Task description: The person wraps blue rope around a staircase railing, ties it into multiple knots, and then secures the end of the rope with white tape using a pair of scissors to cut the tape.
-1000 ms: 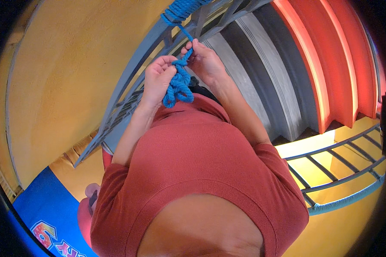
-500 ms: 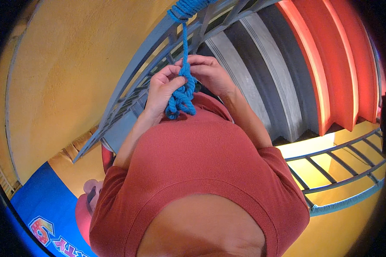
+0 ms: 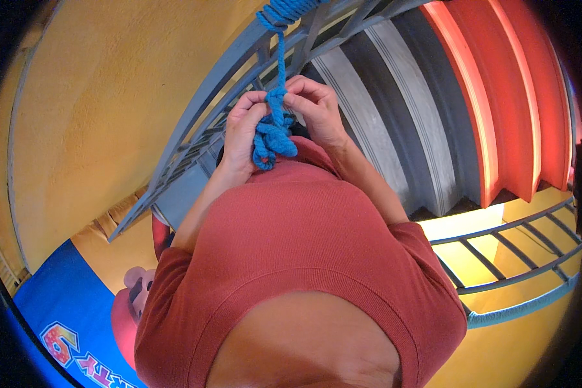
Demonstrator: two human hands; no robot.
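A blue rope [image 3: 280, 61] runs down from tight coils [image 3: 284, 14] wound around the grey handrail [image 3: 225, 77]. Its lower part hangs as a bunched, looped tangle [image 3: 275, 141] just beyond my red shirt. My left hand [image 3: 242, 126] pinches the left side of the rope at the top of this bunch, thumb and fingertips together. On the other side, my right hand [image 3: 318, 111] grips the same spot between thumb and forefinger, its other fingers curled. Part of the bunch behind the front loops is hidden.
Grey steps [image 3: 394, 97] climb to red steps [image 3: 491, 90] on the right. Below them curves a second railing [image 3: 498, 275] with a light-blue wrapped rail [image 3: 524, 309]. A yellow wall [image 3: 103, 116] stands left, and a blue banner [image 3: 58, 291] with a red-capped cartoon figure [image 3: 126, 310] lower left.
My right hand has turned and come around to the front of the rope, pinching it. My left fingers have shifted up slightly, and the bunch below has become more compact.
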